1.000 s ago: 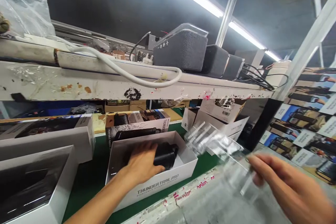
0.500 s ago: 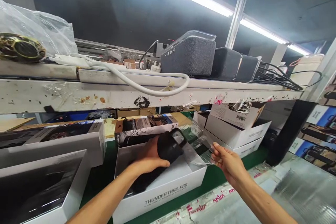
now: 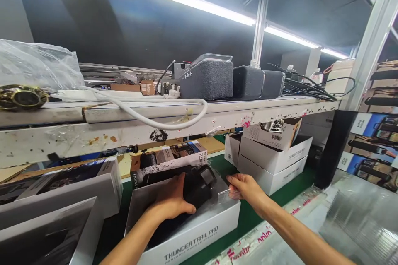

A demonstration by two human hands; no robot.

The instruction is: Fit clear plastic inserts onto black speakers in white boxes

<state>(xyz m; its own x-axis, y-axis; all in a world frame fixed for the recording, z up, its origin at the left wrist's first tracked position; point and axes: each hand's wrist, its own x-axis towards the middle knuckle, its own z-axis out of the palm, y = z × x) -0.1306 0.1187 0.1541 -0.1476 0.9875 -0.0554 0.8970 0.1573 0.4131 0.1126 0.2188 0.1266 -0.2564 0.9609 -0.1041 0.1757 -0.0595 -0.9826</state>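
Note:
My left hand [image 3: 172,201] grips a black cylindrical speaker [image 3: 199,186], tilted with its right end raised out of an open white "THUNDERTRAIL PRO" box [image 3: 199,236] on the green bench. My right hand [image 3: 245,187] pinches a clear plastic insert [image 3: 224,190] pressed against the speaker's right end, just above the box's right corner. The lower part of the speaker is hidden inside the box behind my left hand.
Another open white box [image 3: 77,232] sits at the lower left, with closed boxes behind it. White boxes [image 3: 273,161] are stacked to the right. A stained white shelf [image 3: 155,124] overhead carries grey speakers [image 3: 207,78] and cables. Stacked clear trays [image 3: 360,219] lie at the right.
My left hand lifted the speaker's end up out of the box. My right hand carried the clear plastic insert leftward from the tray stack to the speaker's end.

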